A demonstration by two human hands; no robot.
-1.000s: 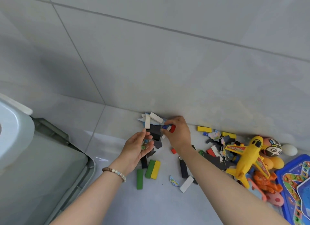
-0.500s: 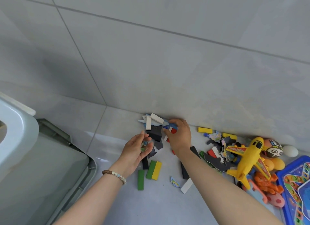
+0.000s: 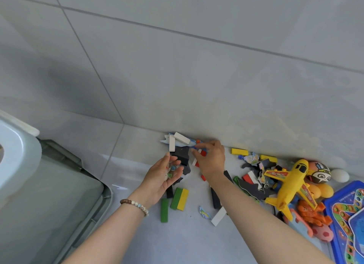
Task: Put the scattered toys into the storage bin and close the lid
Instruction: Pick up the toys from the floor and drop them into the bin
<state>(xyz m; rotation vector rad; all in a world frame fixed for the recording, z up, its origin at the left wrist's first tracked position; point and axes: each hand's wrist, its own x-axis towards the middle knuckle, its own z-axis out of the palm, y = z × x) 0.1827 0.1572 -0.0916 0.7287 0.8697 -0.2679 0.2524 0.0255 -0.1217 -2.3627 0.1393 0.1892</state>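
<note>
**Marble gathering at the wall foot, bin awaiting its load**

Head view; places are taken from the yellow plastic toy aeroplane lying on the pale tiled floor.

- Left hand: left of the aeroplane, palm up and cupped, fingers curled loosely round several small glass marbles.
- Right hand: between the left hand and the aeroplane, palm down. Its fingertips are lowered beside an orange marble near two white oblong blocks. Whether they pinch anything cannot be told.
- Loose stock: green and yellow blocks below the left hand. Flat dark puzzle pieces touch the aeroplane's left side. A round cartoon-faced ball and a white egg lie just to its right.
- Grey-green plastic storage bin: far left of the aeroplane, well apart from the toys, with its pale lid apparently raised.

Step, as judged: small pieces are being collected by the handful, and most toys are out on the floor. The next move calls for a fine pinch on the rolling marble, then a level carry leftward to the bin.
</note>
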